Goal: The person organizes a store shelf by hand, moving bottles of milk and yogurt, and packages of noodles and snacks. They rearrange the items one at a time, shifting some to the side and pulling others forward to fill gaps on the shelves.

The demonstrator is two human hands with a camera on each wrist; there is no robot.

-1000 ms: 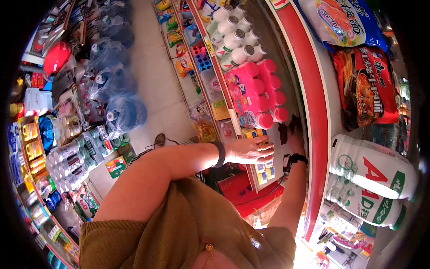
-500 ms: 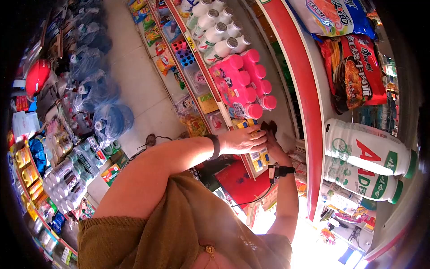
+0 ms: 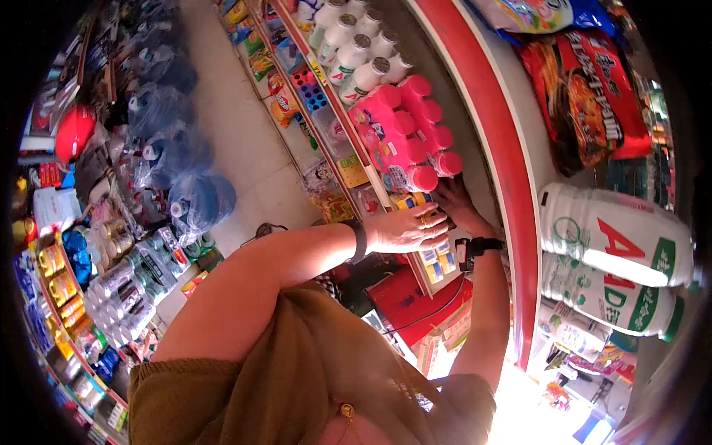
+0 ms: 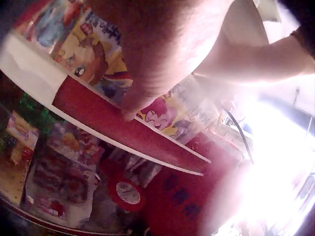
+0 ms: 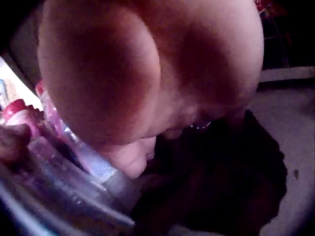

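Note:
My left hand (image 3: 408,230) rests with its fingers extended over small yellow-and-blue packs (image 3: 437,263) at the shelf's front edge. In the left wrist view its thumb touches the red edge strip (image 4: 118,125), close to packs with cartoon ponies (image 4: 160,115). My right hand (image 3: 458,208) reaches onto the shelf behind these packs, beside the pink-capped bottles (image 3: 400,141). It grips a dark, bunched cloth (image 5: 216,177), spread on the pale shelf surface below the palm in the right wrist view. Most of the right fingertips are hidden.
White bottles (image 3: 356,63) stand in rows beyond the pink ones. A red-edged shelf (image 3: 493,111) curves past my right forearm, bearing noodle packs (image 3: 586,104) and large white bottles (image 3: 612,233). Wrapped blue water jugs (image 3: 200,204) line the floor at left.
My right hand has moved with the dark cloth from the shelf's back toward the front, then up beside the pink bottles. My left hand has stayed over the yellow-and-blue packs.

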